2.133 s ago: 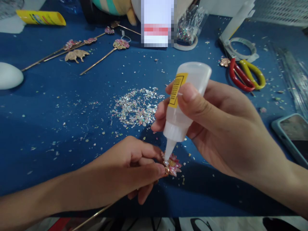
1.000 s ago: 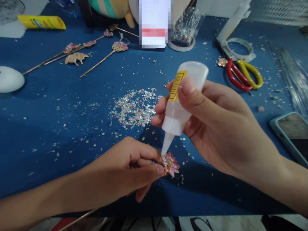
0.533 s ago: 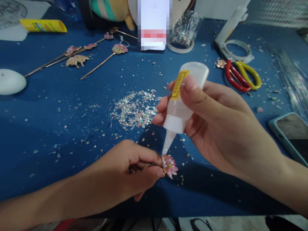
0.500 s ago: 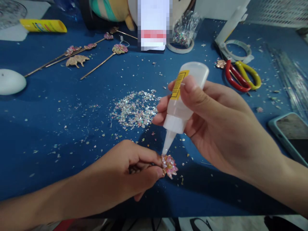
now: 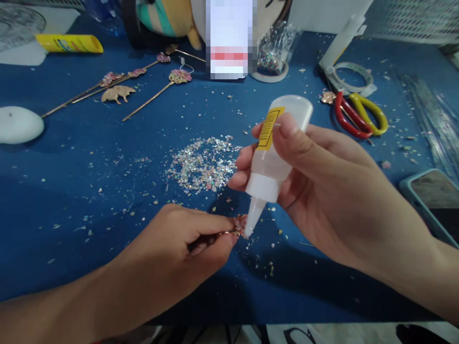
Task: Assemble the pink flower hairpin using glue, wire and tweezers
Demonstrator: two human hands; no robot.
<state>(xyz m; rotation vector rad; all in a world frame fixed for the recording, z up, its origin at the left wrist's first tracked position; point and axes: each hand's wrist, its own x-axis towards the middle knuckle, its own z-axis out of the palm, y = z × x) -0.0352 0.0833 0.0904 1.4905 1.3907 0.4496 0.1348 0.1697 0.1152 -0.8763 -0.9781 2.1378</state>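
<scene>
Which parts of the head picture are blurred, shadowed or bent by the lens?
Head view: the right hand with the glue bottle is sharp; the flower ornament pinched by the left hand is small and soft; both hands throw dark shadows on the blue table; a pixelated patch hides something; the edges curve.

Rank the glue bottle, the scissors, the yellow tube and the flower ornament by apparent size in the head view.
1. glue bottle, though it is nearest the camera
2. scissors and yellow tube: look alike, unranked
3. flower ornament, mostly hidden by the left hand
</scene>
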